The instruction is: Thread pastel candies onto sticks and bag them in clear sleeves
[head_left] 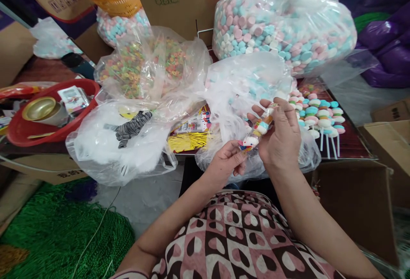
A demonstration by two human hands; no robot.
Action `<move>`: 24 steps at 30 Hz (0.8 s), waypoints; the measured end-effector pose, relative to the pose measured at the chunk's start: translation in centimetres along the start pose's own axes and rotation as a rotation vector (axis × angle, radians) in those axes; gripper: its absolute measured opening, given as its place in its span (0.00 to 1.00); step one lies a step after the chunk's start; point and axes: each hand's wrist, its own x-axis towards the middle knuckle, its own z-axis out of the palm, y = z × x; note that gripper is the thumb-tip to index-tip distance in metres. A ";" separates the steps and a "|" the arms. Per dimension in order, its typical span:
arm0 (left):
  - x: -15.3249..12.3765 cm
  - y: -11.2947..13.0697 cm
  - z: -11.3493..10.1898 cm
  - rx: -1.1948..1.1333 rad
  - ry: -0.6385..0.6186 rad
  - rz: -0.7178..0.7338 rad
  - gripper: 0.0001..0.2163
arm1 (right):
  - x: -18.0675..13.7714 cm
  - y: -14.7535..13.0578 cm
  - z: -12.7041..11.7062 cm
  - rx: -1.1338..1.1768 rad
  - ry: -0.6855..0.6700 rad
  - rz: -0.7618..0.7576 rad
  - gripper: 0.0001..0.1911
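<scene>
Above the near edge of the tabletop [355,146], a wrapped candy stick [263,127] is being held by both hands.
Its lower end is being pinched by the left hand [229,158], its upper part clasped by the right hand [282,138]; marshmallow sticks [324,123] are being carried by the tabletop nearby.

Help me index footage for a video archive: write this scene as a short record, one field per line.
Left hand: pinches the lower end of a wrapped row of sweets
Right hand: holds its upper part
Beyond the hands: large clear bag of pink, blue and white marshmallows
Table, right: marshmallow sticks, white stems toward the person
Centre: yellow strips
Left front: clear bag with grey striped item on top
Far left: red basin holding a bowl
Unclear: what the striped item is
</scene>
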 end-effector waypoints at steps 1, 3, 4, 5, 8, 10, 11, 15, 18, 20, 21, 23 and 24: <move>0.0 0.0 0.0 -0.002 -0.001 0.004 0.18 | 0.0 0.0 0.1 0.017 0.009 0.015 0.15; -0.1 0.0 -0.1 -0.008 -0.003 0.007 0.18 | 0.0 -0.1 0.2 0.063 0.027 0.045 0.13; -0.2 0.0 -0.1 -0.010 -0.006 0.005 0.18 | -0.1 -0.2 0.2 0.079 0.031 0.053 0.13; -0.2 0.0 -0.1 -0.009 -0.008 0.000 0.18 | -0.2 -0.2 0.3 0.086 0.032 0.054 0.13; -0.2 -0.1 0.0 -0.011 -0.010 -0.015 0.17 | -0.5 -0.2 0.5 0.062 0.027 0.045 0.13; -0.2 -0.2 0.1 -0.020 -0.018 -0.023 0.16 | -0.7 -0.2 0.7 0.046 0.037 0.047 0.13; -0.2 -0.4 0.2 -0.027 -0.028 -0.022 0.16 | -0.7 -0.2 0.8 0.051 0.049 0.049 0.13; -0.1 -0.8 0.4 -0.054 -0.054 0.014 0.15 | -0.6 0.3 1.0 0.161 0.098 0.082 0.10; -0.1 -0.7 0.5 -0.104 -0.013 0.020 0.15 | -0.4 0.7 0.9 0.245 0.113 0.114 0.10; -0.1 -0.5 0.5 -0.135 0.016 0.001 0.17 | -0.3 0.7 0.8 0.272 0.118 0.123 0.11; -0.1 -0.4 0.6 -0.147 0.020 -0.006 0.17 | -0.3 0.7 0.7 0.279 0.122 0.125 0.11; 0.0 -0.3 0.7 -0.178 0.016 -0.020 0.18 | -0.3 0.6 0.7 0.286 0.129 0.127 0.11; 0.1 -0.3 0.8 -0.210 0.020 -0.027 0.18 | -0.3 0.5 0.7 0.287 0.130 0.124 0.11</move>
